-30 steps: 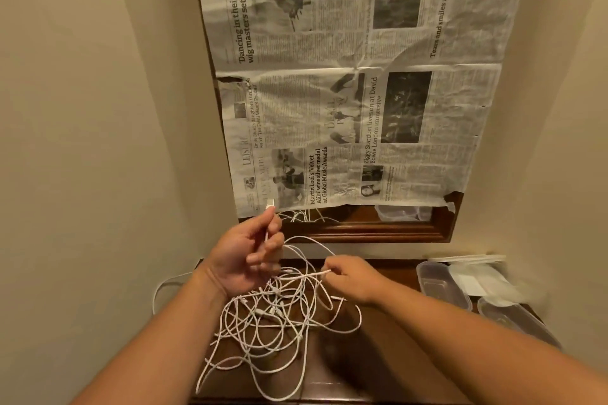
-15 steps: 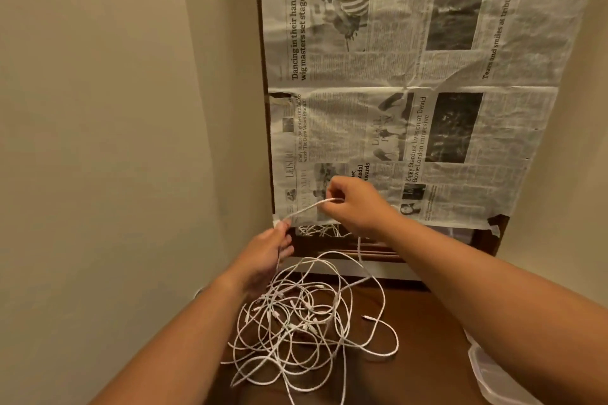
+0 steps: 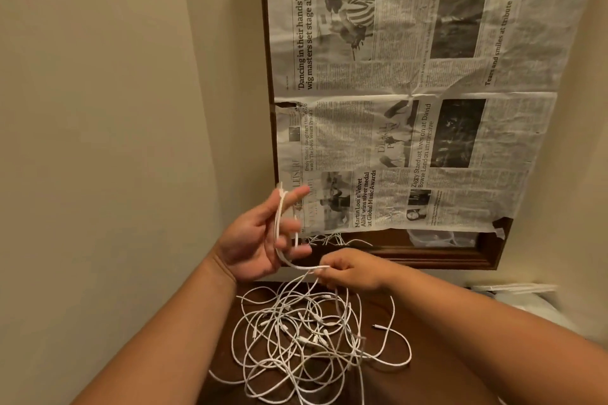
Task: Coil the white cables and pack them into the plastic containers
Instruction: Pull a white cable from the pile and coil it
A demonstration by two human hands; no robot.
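A loose tangle of white cables (image 3: pixel 312 339) is spread over the near part of a dark wooden table (image 3: pixel 375 312), with several strands running off its near edge. Both forearms are reached in over it from the near side.

Just beyond the tangle, the right hand (image 3: pixel 352 273) is held low above the table with its fingers curled. One cable (image 3: pixel 297 266) is pinched between its fingertips, and further strands hang from under the hand down into the heap.

That same cable is carried left and up to the left hand (image 3: pixel 256 237), which is raised with the palm turned right. Its fingers are spread and only lightly bent. The cable is looped over them, and its end is kept between thumb and forefinger, standing up just past them.

At the far right of the table, translucent plastic containers (image 3: pixel 533 302) are seen only as a blur, well apart from the cables.

Behind the table a dark wooden frame (image 3: pixel 411 256) is set against the wall (image 3: pixel 98 108), most of it covered by sheets of newspaper (image 3: pixel 411 92).
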